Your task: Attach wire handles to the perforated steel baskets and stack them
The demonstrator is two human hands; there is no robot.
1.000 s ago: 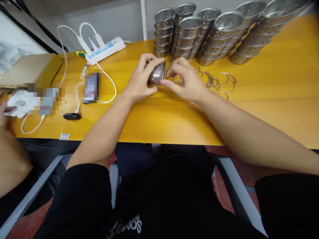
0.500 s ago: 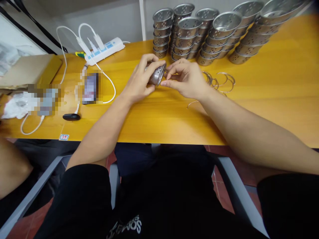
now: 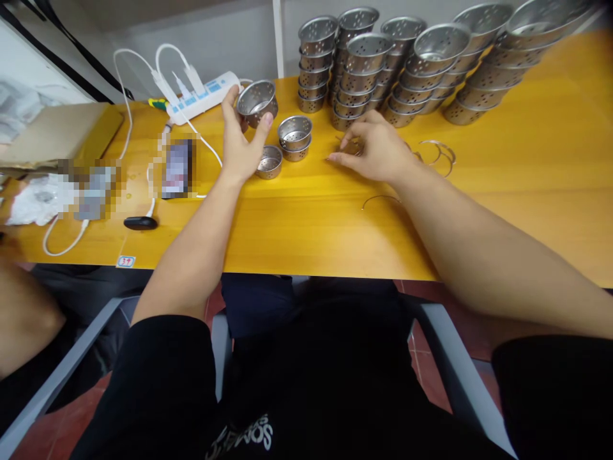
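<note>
Tilted up in my left hand [image 3: 242,144] is a perforated metal cup [image 3: 257,105], its open mouth facing me and my thumb and fingers around its side. Just below and to its right, a short stack of two similar cups [image 3: 295,137] stands on the table, with a single cup [image 3: 269,163] beside it. My right hand [image 3: 371,150] is low over the table right of these, thumb and fingers curled in. Thin wire shows between its fingertips, seemingly a wire ring, partly hidden by the hand. Loose wire rings [image 3: 447,153] lie by the right wrist.
Several tall stacks of perforated cups [image 3: 357,83] stand along the back of the table. At the left are a power strip [image 3: 205,96] with white cables, two phones, a black object [image 3: 140,222] and a cardboard box [image 3: 57,137]. Another person's arm shows at far left.
My left hand has moved left and up with the cup, turning its mouth upward and away from my right hand. The smaller cups on the table have come into view.
</note>
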